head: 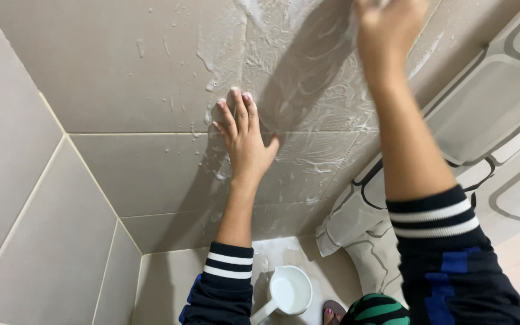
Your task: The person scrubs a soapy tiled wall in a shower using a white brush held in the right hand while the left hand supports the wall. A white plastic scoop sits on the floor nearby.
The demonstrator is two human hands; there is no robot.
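Note:
My left hand (245, 135) lies flat against the beige tiled wall (121, 78), fingers spread, holding nothing. High up at the frame's top edge, my right hand (386, 27) presses on the same wall, blurred; whether it grips a cloth or sponge I cannot tell. White soapy foam (308, 90) is smeared over the tiles between and around both hands. Both sleeves are dark blue with white stripes.
A patterned shower curtain (489, 120) in white and grey hangs at the right and bunches at the floor. Below, a white jug with a handle (287, 292) stands on the wet floor. A foot in a sandal (332, 313) shows at the bottom. Another tiled wall (19, 198) meets at the left corner.

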